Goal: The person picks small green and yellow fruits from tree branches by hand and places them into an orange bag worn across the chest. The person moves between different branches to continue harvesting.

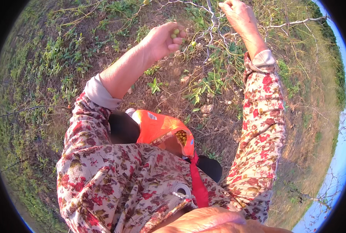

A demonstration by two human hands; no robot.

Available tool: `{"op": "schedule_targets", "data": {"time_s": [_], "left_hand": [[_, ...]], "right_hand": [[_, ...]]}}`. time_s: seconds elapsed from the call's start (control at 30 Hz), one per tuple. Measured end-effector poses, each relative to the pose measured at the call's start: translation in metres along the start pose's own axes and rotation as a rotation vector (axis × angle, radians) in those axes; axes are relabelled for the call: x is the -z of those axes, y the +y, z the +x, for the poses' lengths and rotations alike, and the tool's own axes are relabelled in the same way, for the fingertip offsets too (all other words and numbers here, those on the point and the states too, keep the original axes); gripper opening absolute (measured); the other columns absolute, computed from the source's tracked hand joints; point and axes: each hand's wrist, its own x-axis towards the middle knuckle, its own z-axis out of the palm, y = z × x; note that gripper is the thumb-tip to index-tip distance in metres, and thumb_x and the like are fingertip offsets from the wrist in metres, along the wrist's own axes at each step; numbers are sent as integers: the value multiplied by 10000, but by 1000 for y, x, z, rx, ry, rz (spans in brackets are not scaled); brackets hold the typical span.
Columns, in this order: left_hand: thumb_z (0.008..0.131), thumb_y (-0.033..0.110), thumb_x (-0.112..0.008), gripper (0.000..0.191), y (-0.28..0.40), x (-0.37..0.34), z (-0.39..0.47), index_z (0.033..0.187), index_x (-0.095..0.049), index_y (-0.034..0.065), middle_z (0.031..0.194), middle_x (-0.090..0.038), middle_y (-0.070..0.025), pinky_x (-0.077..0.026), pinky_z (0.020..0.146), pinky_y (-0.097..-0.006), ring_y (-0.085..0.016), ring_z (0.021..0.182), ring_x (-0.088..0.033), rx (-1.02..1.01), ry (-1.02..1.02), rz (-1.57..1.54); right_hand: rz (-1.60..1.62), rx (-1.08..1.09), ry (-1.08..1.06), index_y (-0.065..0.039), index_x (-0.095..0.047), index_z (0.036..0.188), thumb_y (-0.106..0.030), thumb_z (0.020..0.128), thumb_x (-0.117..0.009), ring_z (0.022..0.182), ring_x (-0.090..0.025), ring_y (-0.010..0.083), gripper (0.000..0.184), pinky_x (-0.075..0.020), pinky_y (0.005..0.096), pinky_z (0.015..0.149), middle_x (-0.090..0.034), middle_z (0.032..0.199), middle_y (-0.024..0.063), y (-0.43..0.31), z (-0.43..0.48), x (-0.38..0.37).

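Several small round green fruits [175, 32] lie in the curled fingers of my left hand [164, 40], raised beside the twigs of a bare, thorny shrub [212, 21]. At the top edge of the view is my right hand [239, 17], its fingers bent together close to those twigs. Whether anything is pinched in its fingertips cannot be made out. One yellow-green fruit [193, 43] hangs on a twig between the two hands. Below them, an orange bag [161, 123] sits against my front, its mouth gaping. Inside it many yellow-orange fruits [181, 137] show, and a red strap [198, 183] runs up from it.
Thin branches [295, 22] spread to the upper right, and another yellowish fruit [146, 2] hangs at the top. Low weeds [71, 52] cover the ground on the left. A pale stone [206, 108] lies on dry soil ahead. A bare twig [30, 108] reaches in from the left.
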Motion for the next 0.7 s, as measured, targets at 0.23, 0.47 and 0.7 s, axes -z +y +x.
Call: {"op": "schedule_targets", "data": {"time_s": [0.23, 0.47, 0.7], "left_hand": [[928, 399, -459, 311, -12, -8, -30, 901, -504, 93, 804, -490, -17, -274, 331, -152, -46, 527, -385, 132, -278, 12], [905, 383, -510, 349, -12, -14, -42, 996, -529, 46, 761, -467, 18, -287, 363, -144, -33, 520, -367, 165, -378, 16], [925, 331, -498, 303, -12, -19, -55, 973, -507, 32, 725, -429, 23, -278, 341, -151, -30, 512, -379, 135, -233, 72]], "right_hand": [[-158, 211, 131, -59, -503, 793, -291, 843, -562, 673, -585, 381, 245, -453, 472, 577, -585, 682, 191, -17, -2, 6], [-292, 161, 19, -37, -518, 771, -310, 836, -578, 633, -594, 391, 287, -466, 461, 550, -583, 646, 212, -13, -2, 9], [-360, 172, 77, -33, -526, 759, -329, 826, -596, 631, -602, 380, 311, -464, 455, 544, -590, 646, 205, -8, -1, 13]]}}
